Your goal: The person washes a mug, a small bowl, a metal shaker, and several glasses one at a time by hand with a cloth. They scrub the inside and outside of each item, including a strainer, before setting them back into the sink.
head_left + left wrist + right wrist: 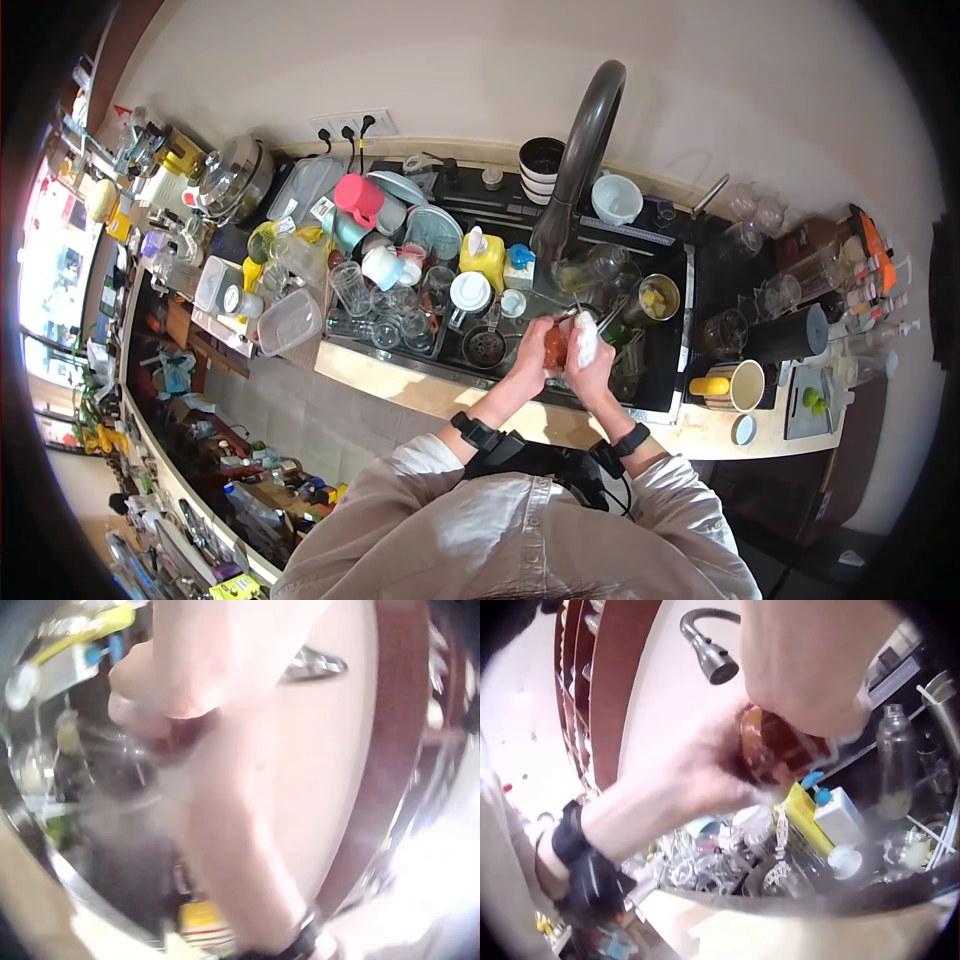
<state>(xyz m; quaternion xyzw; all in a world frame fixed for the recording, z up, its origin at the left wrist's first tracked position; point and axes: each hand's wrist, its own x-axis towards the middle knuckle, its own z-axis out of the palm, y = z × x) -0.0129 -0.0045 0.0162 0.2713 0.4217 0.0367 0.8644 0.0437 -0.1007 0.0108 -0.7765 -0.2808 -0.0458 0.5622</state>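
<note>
- Plainly, in the head view, the brown cup (555,349) sat between 2 hands over the sink (656,372); the left hand (528,358) gripped it, so was nearest, while the right hand (592,372) held a white wad (587,340) just to its right.
- In the left wrist view, blur hid the cup's long axis.
- In the right wrist view, left fingers curled round it, below the right hand.

This is a kitchen. You can tell by the black sink (690,300) with its big bendy tap (598,130). Lots of glasses (400,325) are crowded beside it, with a pink jug (358,198) and a yellow soap bottle (484,262). A clear tub (290,322) is near them. Black plugs (348,132) are in the wall (420,60) above the counter (400,378).
</note>
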